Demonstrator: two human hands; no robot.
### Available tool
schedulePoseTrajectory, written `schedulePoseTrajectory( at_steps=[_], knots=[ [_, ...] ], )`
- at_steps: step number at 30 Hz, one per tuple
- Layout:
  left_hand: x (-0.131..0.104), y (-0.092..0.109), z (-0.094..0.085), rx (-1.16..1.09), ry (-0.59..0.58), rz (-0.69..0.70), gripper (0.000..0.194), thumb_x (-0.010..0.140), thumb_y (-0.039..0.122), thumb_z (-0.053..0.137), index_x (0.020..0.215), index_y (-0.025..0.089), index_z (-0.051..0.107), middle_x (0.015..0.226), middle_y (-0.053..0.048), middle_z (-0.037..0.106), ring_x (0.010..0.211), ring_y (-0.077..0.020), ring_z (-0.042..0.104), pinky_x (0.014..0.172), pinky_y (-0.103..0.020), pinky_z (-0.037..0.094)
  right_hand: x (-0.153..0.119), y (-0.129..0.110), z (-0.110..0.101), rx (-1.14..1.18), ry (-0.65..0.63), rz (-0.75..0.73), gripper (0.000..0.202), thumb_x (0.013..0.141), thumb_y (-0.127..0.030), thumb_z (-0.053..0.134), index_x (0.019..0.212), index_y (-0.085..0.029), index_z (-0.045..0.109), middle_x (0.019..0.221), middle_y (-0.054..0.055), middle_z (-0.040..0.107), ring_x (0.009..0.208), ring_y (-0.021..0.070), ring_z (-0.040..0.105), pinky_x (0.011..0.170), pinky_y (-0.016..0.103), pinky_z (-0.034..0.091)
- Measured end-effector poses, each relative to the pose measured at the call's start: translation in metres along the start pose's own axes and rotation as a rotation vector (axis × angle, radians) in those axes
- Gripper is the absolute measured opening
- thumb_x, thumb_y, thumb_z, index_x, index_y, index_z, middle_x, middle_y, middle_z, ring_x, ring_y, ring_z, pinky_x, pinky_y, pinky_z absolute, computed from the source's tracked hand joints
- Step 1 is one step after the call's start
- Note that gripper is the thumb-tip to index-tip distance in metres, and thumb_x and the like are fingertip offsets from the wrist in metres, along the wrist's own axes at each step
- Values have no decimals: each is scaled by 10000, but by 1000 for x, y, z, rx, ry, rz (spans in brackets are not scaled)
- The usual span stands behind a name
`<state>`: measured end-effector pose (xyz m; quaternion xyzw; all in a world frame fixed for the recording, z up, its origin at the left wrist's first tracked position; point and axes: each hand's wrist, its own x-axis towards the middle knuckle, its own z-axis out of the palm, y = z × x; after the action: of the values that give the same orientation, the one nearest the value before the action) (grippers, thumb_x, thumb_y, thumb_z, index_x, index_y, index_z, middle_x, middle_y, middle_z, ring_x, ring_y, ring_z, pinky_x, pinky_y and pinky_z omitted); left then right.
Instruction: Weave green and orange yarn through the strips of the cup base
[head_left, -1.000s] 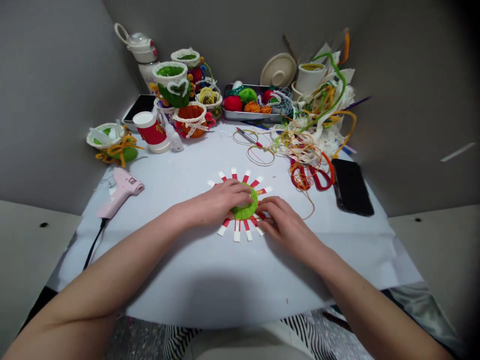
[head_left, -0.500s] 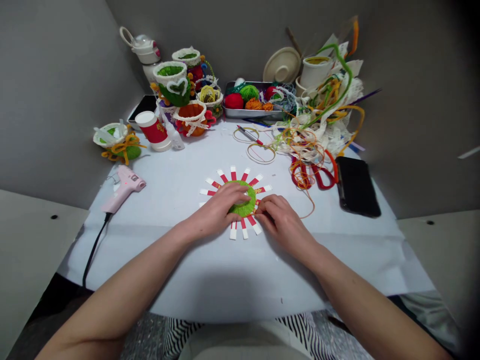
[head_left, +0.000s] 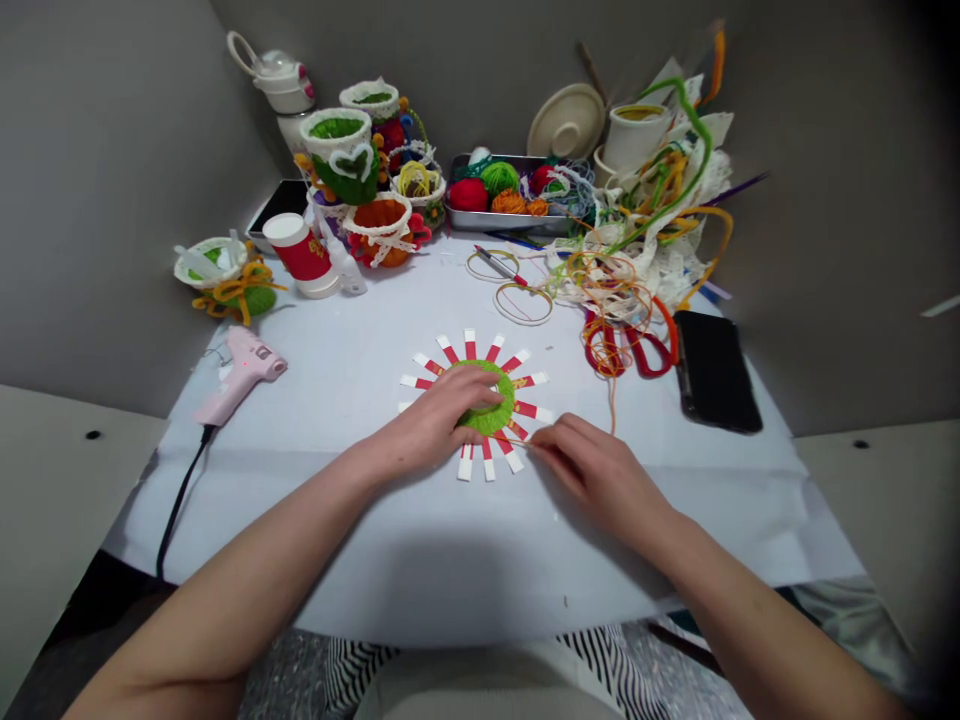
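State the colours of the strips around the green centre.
Red with white outer ends, and yellowish marks on some strips; best seen in the head view.

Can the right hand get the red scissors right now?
Probably, but not cleanly: the scissors lie on the table beyond the right hand, but orange yarn tangles over their handles, and the fingers seem to be pinching a strand.

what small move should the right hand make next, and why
Probably lead the orange yarn around a neighbouring paper strip: the right hand pinches it beside the strips, while the left hand rests on the green yarn ring.
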<state>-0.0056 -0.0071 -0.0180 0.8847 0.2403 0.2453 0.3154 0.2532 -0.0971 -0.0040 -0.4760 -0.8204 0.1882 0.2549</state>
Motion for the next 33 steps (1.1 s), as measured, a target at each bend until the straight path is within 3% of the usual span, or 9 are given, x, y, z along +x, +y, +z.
schedulePoseTrajectory(
  at_steps=[9, 16, 20, 25, 29, 33],
  knots=[
    [0, 5, -3, -29, -22, -38, 436, 940, 67, 689, 1312, 255, 563, 1511, -127, 547, 1494, -301, 436, 1211, -615, 412, -20, 0, 8, -78, 113, 18, 214, 1071, -182, 492, 1074, -201, 705, 910, 70, 682, 793, 183, 663, 696, 309, 539],
    [2, 5, -8, -50, -66, 7, 395, 959, 97, 680, 1308, 256, 588, 1500, -126, 567, 1491, -299, 452, 1202, -599, 429, -40, 3, 10, -262, 63, -106, 284, 1057, -155, 464, 1091, -211, 740, 933, 87, 717, 780, 201, 638, 657, 315, 516],
    [3, 5, -10, -65, -86, 22, 379, 966, 99, 667, 1305, 251, 594, 1502, -130, 566, 1494, -296, 451, 1204, -597, 429, -44, -1, 9, -264, 52, -74, 286, 1056, -151, 461, 1072, -204, 741, 919, 87, 710, 777, 206, 636, 650, 321, 514],
    [3, 5, -10, -58, -83, 42, 386, 959, 70, 658, 1291, 255, 586, 1474, -124, 584, 1472, -293, 473, 1192, -590, 446, -27, 3, 0, -225, 52, 20, 262, 1068, -164, 474, 1067, -191, 734, 946, 93, 687, 821, 213, 654, 698, 331, 525],
    [3, 7, -12, -48, -90, 30, 412, 941, 36, 642, 1288, 251, 588, 1480, -125, 583, 1477, -290, 470, 1190, -579, 451, 5, 17, -6, -185, -21, 50, 224, 1069, -267, 545, 972, -187, 730, 942, 88, 674, 818, 216, 650, 711, 338, 508],
    [3, 7, -12, -52, -91, 25, 419, 943, 39, 612, 1304, 251, 596, 1503, -131, 571, 1482, -288, 465, 1202, -590, 430, 35, 26, -3, -206, -28, 60, 244, 1060, -274, 540, 904, -188, 708, 914, 86, 657, 802, 215, 624, 689, 333, 463]
  ],
)
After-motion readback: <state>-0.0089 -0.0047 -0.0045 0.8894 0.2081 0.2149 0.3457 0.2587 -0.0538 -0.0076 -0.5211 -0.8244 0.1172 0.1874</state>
